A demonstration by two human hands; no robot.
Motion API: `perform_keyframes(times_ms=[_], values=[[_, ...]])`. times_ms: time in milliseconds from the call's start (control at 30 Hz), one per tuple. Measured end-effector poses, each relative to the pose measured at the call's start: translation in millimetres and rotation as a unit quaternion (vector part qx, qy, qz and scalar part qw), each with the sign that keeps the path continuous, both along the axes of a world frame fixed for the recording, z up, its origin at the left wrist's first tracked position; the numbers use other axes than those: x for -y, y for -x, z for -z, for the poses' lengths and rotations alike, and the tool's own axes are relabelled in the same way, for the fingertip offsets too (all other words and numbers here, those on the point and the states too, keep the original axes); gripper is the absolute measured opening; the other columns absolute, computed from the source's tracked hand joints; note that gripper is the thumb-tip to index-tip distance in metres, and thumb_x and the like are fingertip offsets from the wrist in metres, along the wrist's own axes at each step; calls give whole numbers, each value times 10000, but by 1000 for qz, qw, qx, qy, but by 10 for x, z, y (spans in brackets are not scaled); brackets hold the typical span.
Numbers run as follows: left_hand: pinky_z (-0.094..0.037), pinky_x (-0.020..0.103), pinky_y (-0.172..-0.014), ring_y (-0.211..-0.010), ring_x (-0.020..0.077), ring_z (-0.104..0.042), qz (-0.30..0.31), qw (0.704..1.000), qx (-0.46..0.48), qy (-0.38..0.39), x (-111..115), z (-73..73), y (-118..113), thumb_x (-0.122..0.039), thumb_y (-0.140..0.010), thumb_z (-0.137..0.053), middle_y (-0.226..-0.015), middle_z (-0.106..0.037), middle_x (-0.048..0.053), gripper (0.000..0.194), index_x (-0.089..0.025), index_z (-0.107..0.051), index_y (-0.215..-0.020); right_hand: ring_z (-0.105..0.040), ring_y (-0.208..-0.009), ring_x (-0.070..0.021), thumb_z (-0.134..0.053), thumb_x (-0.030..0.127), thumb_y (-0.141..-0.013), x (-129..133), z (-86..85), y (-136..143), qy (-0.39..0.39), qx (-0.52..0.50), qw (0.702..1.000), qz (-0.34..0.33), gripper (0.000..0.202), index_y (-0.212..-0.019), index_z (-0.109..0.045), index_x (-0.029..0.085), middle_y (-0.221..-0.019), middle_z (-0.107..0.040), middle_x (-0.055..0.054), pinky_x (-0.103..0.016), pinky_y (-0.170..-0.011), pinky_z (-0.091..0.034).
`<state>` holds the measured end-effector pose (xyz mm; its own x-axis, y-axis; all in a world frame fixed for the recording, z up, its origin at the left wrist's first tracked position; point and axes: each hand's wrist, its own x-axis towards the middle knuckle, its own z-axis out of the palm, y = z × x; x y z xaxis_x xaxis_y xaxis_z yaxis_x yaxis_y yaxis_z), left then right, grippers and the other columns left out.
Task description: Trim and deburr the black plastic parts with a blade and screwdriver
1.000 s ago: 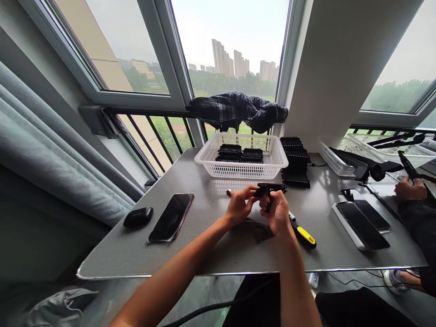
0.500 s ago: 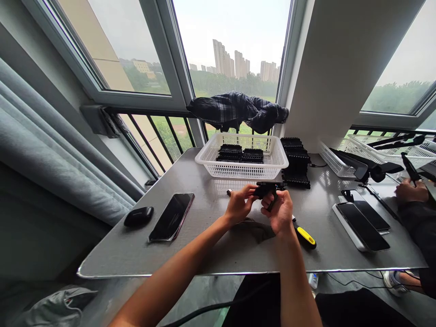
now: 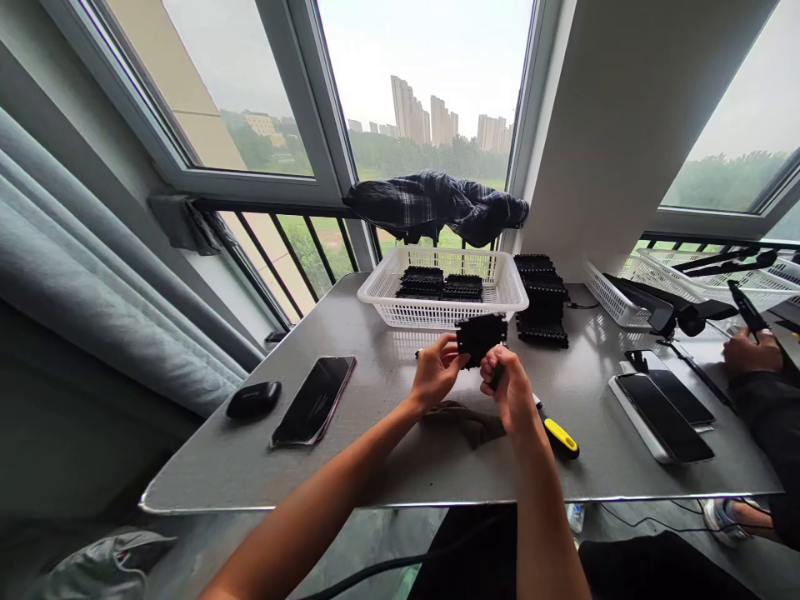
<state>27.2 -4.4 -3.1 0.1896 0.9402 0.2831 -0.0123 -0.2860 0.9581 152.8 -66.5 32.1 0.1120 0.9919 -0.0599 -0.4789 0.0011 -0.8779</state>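
Note:
Above the table, my left hand [image 3: 433,371] pinches a flat black plastic part with toothed edges [image 3: 480,336] by its lower left corner. The broad face of this part is turned toward me. My right hand [image 3: 511,385] is closed round a small dark handle [image 3: 497,375] at the part's lower right; whatever tip it has is hidden. Beneath my hands lies a dark brownish cloth [image 3: 466,423]. A yellow-and-black handled tool [image 3: 561,437] rests just right of my right wrist.
Similar black parts [image 3: 462,285] sit in a white basket [image 3: 443,315], with more stacked [image 3: 542,321] beside it. A phone [image 3: 314,400] and black case [image 3: 253,400] lie left. Phones [image 3: 666,415] lie right, near another person's hand [image 3: 752,352] holding a black tool.
The black part has tilted up from nearly edge-on to show its broad face. My right hand has turned and now sits at its lower right corner.

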Motion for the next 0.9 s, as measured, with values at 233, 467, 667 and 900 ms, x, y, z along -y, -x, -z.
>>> perform_keyframes(times_ms=[233,467,667,900], values=[[-597,348,-743,-761,172,-697,8,961,229,157,-89,-35,14,-254,-616,-784,-809,-710,-7,376,-177,-583,-924,-330,-532,-92,-722,430,-675,-111,220,-40,-28,239,954,176,393,-596,-401,217,-548,-382,77,-237,-512,-296],[-594,384,-810,-790,197,-697,77,950,242,182,-70,-21,5,-252,-580,-815,-837,-735,26,361,-161,-655,-891,-545,-640,-136,-771,462,-648,-158,312,1,-30,186,969,158,401,-742,-468,216,-713,-525,38,-262,-524,-492],[-605,358,-669,-785,233,-734,111,950,220,191,-67,-57,26,-424,-752,-683,-957,-733,52,371,-194,-597,-1030,-522,-595,-101,-796,429,-619,-152,295,-138,-36,121,963,237,490,-675,-355,224,-681,-455,65,-228,-481,-490],[-583,298,-591,-704,208,-717,114,973,119,163,-89,7,-3,-485,-763,-663,-803,-744,69,396,-140,-668,-958,-536,-665,-114,-789,434,-622,-153,336,-331,-36,129,935,327,476,-650,-370,212,-759,-546,18,-215,-498,-462]])
